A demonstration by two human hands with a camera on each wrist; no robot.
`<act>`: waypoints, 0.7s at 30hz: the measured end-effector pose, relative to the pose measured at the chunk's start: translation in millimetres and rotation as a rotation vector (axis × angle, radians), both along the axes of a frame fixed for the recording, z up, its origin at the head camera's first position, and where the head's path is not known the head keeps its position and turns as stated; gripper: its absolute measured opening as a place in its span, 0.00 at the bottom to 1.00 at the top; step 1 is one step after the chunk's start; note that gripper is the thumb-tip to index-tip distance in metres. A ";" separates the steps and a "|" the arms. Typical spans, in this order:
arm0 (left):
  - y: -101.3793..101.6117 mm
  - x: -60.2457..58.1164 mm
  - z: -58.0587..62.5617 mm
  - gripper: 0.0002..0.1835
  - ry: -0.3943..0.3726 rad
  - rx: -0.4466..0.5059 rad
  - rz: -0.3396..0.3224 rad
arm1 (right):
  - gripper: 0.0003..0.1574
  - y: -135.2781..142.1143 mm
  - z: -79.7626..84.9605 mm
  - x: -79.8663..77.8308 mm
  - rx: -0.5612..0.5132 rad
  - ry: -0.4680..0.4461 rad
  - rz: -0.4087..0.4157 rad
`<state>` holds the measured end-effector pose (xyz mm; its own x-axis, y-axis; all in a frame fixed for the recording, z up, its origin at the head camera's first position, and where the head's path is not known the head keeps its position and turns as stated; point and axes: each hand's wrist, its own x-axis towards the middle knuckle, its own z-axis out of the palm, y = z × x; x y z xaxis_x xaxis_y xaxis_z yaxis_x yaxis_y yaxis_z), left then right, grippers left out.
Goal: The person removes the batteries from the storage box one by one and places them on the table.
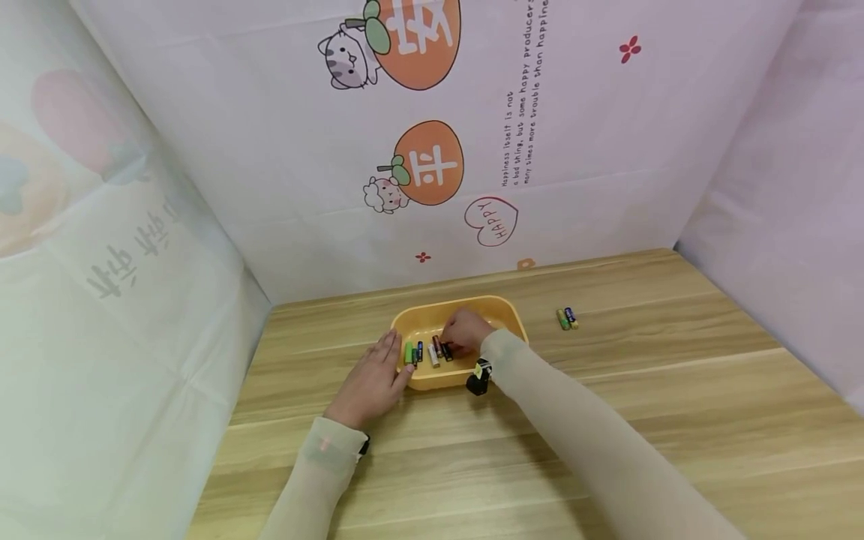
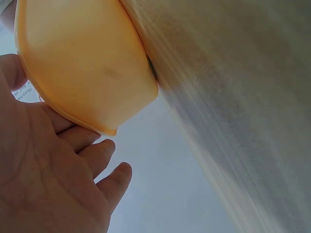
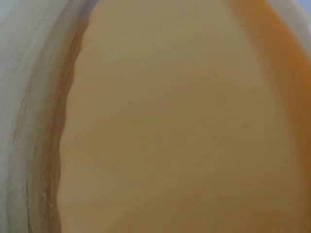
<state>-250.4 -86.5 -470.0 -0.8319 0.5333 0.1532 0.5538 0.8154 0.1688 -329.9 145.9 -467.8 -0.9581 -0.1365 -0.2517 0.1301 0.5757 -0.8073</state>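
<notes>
An orange plastic basket (image 1: 432, 382) stands on the wooden table, with several batteries on its floor toward the left: a green battery (image 1: 408, 353), a white battery (image 1: 433, 355), a red battery (image 1: 437, 345) and dark ones. My left hand (image 1: 370, 381) rests on the basket's left rim, fingers extended and thumb at the front corner. From below, the left wrist view shows that palm and the basket's outer wall (image 2: 87, 58). Inside the basket, my right hand (image 1: 466, 330) has its fingers curled down at a black battery (image 1: 447, 352), pinching it; the fingertips are partly hidden.
Two batteries (image 1: 567, 319) lie side by side on the table, right of the basket. White printed sheeting (image 1: 580, 210) rises behind the table (image 1: 324, 330) and along both sides. The right wrist view is filled by the basket's blurred outer wall (image 3: 184, 121).
</notes>
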 end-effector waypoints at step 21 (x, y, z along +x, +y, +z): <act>-0.6 1.4 -0.1 0.36 -0.004 -0.006 0.012 | 0.20 1.1 -4.2 -2.5 0.281 0.075 0.060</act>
<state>-249.0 -87.1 -470.1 -0.8387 0.5244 0.1469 0.5436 0.8227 0.1662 -332.5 147.0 -472.0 -0.9680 -0.1281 -0.2160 0.0351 0.7827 -0.6214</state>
